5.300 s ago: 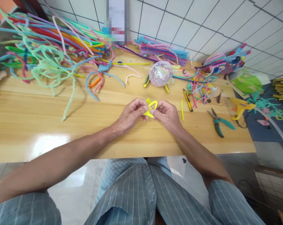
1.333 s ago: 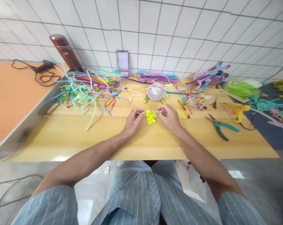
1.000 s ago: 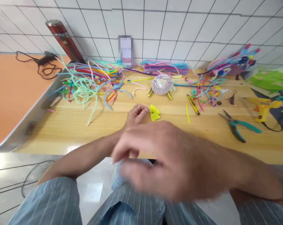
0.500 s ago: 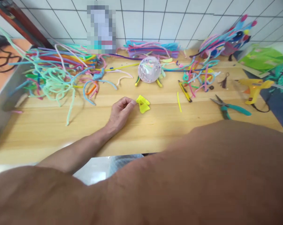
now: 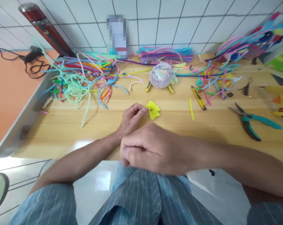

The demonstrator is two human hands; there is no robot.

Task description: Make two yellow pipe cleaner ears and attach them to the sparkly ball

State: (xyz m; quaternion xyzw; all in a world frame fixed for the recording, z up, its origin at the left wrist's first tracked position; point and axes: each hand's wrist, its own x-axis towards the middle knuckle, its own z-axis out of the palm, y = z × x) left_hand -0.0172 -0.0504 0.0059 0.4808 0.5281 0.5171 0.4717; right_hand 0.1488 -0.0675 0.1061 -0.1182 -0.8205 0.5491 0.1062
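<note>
The yellow piece (image 5: 154,113) lies on the wooden table (image 5: 85,137), near the middle of it and in front of the clear ball (image 5: 162,75). It looks folded, with a small gap between its parts. Your left hand (image 5: 133,117) rests on the table at the left side of this piece. Its fingers are bent and the tips come to the edge of the piece, but I cannot tell if they grip it. Your right hand (image 5: 150,150) is nearer to you, in front of your left hand and over the table's front edge. Its fingers are curled closed, and I cannot tell if something is inside them. To the right of the piece lies a short yellow strip (image 5: 191,109), and just beyond it the yellow cutter (image 5: 199,98). Farther right are the pliers (image 5: 245,118), with their handles apart, and the yellow glue gun (image 5: 282,98), which is cut by the picture's border. Behind the ball there is a bundle of fuzzy sticks (image 5: 166,55), near the tiled wall (image 5: 171,28). On the left side, a tangle of pale green fuzzy sticks (image 5: 75,89) lies before the red flask (image 5: 47,29).
</note>
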